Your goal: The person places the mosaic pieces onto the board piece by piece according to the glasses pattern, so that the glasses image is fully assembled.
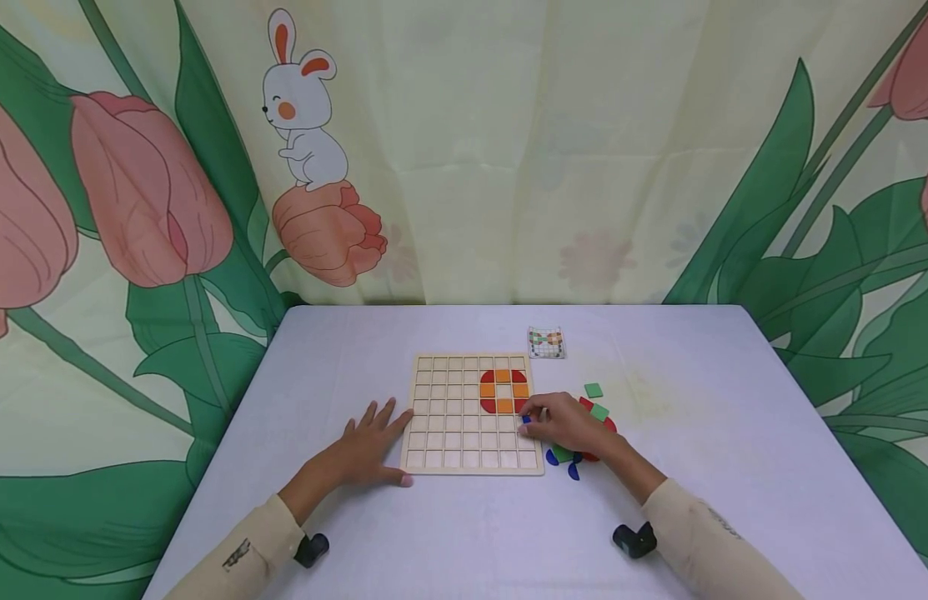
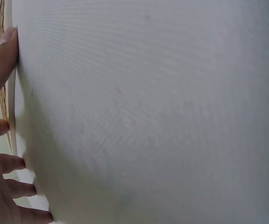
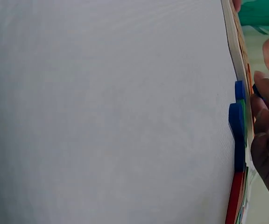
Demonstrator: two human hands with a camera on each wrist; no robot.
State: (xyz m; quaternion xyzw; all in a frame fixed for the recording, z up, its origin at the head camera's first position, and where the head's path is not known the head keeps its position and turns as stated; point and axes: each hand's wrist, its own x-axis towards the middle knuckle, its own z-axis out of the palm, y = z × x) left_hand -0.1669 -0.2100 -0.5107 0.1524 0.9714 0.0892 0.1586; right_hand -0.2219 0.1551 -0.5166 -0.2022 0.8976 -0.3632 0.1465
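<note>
A wooden grid board (image 1: 450, 442) lies on the table. In its upper right part, red quarter-round pieces (image 1: 487, 406) and orange squares (image 1: 504, 406) form a ring around a bare cell. My right hand (image 1: 564, 421) pinches a small blue piece (image 1: 527, 420) between thumb and forefinger over the board's right side; its exact shape is mostly hidden by the fingers. In the right wrist view the blue piece (image 3: 257, 91) shows dark between the fingertips. My left hand (image 1: 362, 454) has its fingers spread at the board's left edge, the thumb near the lower left corner.
Loose blue (image 1: 574, 472), green (image 1: 594, 390) and red pieces (image 1: 610, 425) lie right of the board, partly under my right hand and wrist. A small pattern card (image 1: 546, 342) lies behind the board's far right corner. A printed curtain (image 1: 479, 167) hangs behind the table.
</note>
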